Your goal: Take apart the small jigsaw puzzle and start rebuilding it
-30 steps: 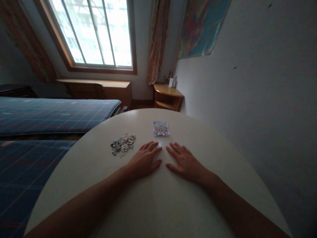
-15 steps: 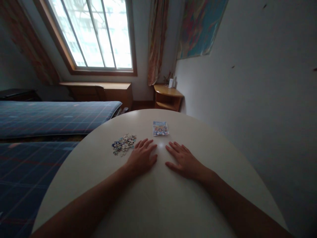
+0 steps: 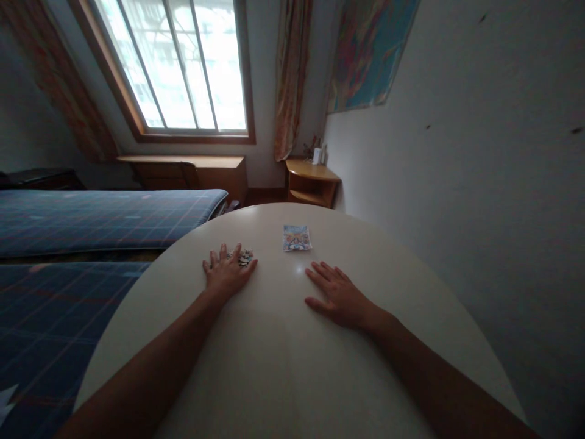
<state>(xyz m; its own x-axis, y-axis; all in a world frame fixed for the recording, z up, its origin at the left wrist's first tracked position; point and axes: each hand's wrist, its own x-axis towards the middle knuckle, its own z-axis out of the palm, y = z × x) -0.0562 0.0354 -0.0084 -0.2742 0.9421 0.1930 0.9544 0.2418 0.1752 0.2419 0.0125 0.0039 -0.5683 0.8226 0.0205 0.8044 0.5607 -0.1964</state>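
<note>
Dim room, lit from a bright window (image 3: 196, 73) ahead; plaid bed (image 3: 105, 219) on our left, pale wall (image 3: 475, 183) on our right with a blue-and-reddish poster (image 3: 365, 58) hung high. Before us, a white tabletop (image 3: 283, 353) with a rounded far edge and a soft sheen.

We note the pieces (image 3: 245, 258) left of centre on the tabletop: small, loose, jigsaw-like, heaped together, white and dark with hints of blue. Much of the heap is hidden under the left hand (image 3: 225, 274); what we can see shows between its thumb and forefinger.

Near the middle, toward the far edge, lies a packet (image 3: 297, 238), flat and roughly square, printed in blue and white with touches of orange. Its print is too small for us to read; no brand can be made out.

Left arm reaches forward, palm down, fingers fanned wide over the pieces. Grip unclenched; whether the palm presses on them, we cannot tell. Right hand (image 3: 339, 297) rests palm down on the tabletop, nearer to us than the packet, fingers extended and slightly apart, thumb pointing inward. That grip is relaxed too, with nothing in it.
</note>
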